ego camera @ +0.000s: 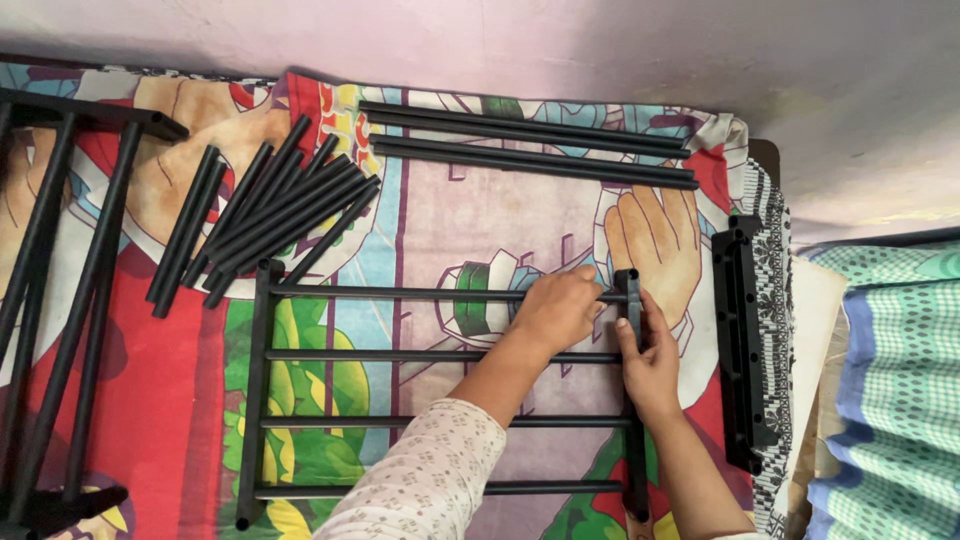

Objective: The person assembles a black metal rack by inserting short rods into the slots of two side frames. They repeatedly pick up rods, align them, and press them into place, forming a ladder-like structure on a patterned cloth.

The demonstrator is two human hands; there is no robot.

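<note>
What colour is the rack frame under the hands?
Black: the rack frame, rods and side bars alike, shows best in the head view.

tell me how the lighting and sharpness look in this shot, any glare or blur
Head view: soft, even light, no glare on the black rods; only faint shadows beneath them on the patterned cloth. Left hand and right hand on the rack frame are reasonably sharp; the pale wall looks slightly washed out, and edges bow a little.

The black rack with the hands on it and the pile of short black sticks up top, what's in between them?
Nothing but bare colourful bedsheet separates the rack from the stick pile, as the head view shows.
</note>
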